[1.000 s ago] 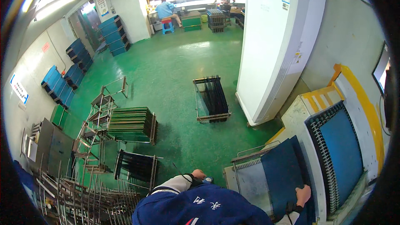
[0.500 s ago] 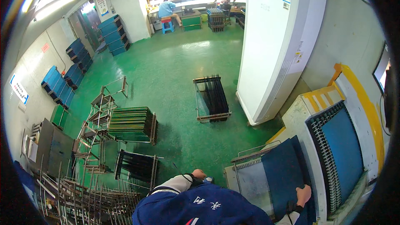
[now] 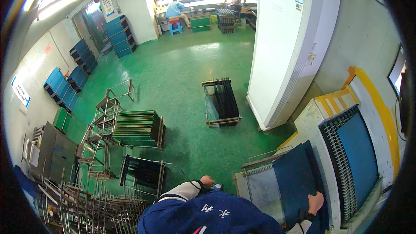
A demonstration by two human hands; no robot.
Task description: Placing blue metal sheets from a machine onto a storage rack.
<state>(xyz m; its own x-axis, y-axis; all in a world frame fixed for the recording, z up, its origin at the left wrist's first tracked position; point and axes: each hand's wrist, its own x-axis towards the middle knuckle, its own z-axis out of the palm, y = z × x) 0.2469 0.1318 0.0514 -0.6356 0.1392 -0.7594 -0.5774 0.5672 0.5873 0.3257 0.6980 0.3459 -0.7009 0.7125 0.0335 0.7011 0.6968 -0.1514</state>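
Observation:
At the lower right, my right hand [image 3: 316, 203] is closed at the edge of a dark blue panel [image 3: 294, 177], one of several thin panels leaning together in a wire-sided rack [image 3: 247, 182]. My left hand [image 3: 207, 180] is in front of my body with its fingers curled in, and nothing shows in it. Right of my right hand, a slanted machine bed with rows of small rollers [image 3: 340, 160] carries a lighter blue panel [image 3: 357, 151].
Racks of dark panels [image 3: 221, 99] and green panels [image 3: 136, 128] stand on the green floor [image 3: 182, 78]. Bare metal racks [image 3: 95, 208] crowd the lower left. A tall white cabinet [image 3: 281, 47] rises ahead right. Several people sit or stand at a lit bench [image 3: 203, 5] far back.
Both my hands hold their places, and the panels in the rack look the same. At the far bench, a person in dark clothing has shifted to the right.

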